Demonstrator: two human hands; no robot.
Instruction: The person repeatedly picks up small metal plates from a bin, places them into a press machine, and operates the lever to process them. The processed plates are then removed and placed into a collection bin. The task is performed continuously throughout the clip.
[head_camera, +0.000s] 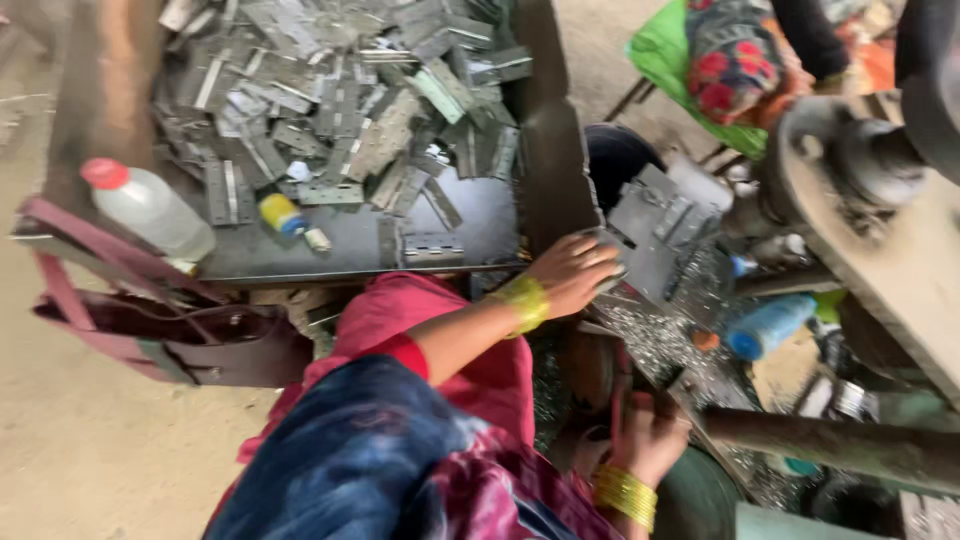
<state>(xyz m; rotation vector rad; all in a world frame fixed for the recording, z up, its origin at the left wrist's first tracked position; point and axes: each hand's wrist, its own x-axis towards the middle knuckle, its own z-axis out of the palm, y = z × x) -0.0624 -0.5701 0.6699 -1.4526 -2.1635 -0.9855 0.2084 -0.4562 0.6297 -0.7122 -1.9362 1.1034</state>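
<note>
Hands at a cluttered machine bench: the right hand (645, 435), nearest, closes its grip on a dark lever (820, 445); the left hand (575, 272) rests fingers-down on a small stack of grey metal plates (655, 235), whether clasping cannot be told. Two plastic bottles, one clear (150, 210), one blue (770, 325). Beyond, hinges too many to count crowd the dark tray (470, 220), leaving bare room only along its near edge.

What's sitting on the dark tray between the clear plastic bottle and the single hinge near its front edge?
In the head view, a small yellow-and-blue container and a tiny pale piece lie between the clear bottle and that hinge.
</note>
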